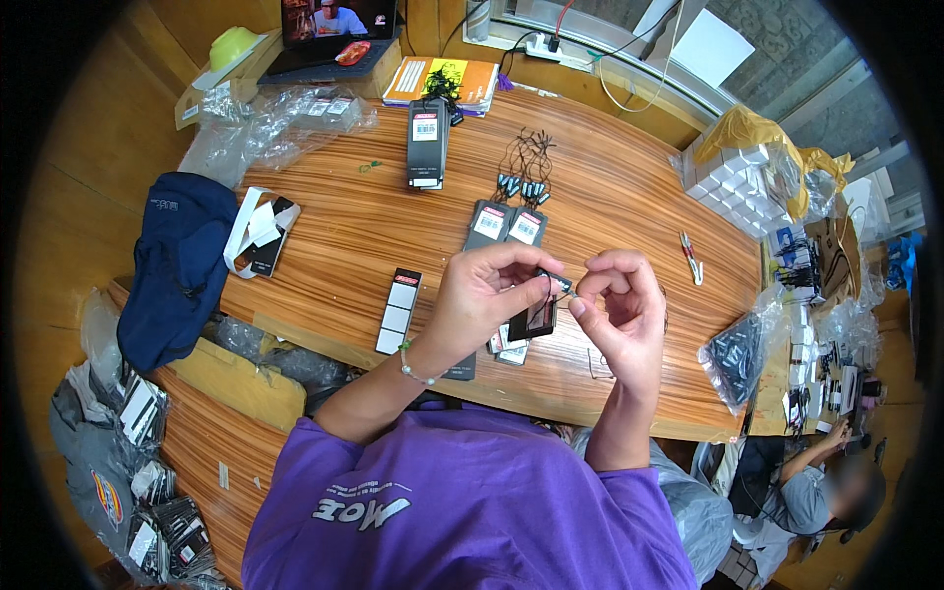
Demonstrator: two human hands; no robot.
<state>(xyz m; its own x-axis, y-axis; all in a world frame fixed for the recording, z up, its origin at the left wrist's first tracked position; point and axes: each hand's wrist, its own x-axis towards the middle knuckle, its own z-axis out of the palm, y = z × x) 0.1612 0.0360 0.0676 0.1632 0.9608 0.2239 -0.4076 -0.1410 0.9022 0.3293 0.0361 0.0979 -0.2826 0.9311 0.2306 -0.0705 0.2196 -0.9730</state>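
Note:
My left hand [485,295] is raised over the near edge of the wooden table [610,197] and pinches a small black card tag [538,315] by its top end. My right hand [619,310] is just right of it, fingertips closed on a thin black string [559,285] at the tag's top. A beaded bracelet sits on my left wrist. Below my hands lie a few more black tags [511,349]. Two black tags with white labels [506,224] lie further back, behind them a bunch of black string loops [524,167].
A strip of white stickers on black backing [398,310] lies left of my hands. A stack of black tags [426,143], a navy bag [177,261], clear plastic bags [265,128], a red-and-white pen [690,258] and white boxes [733,182] surround the table. Another person sits at lower right [826,487].

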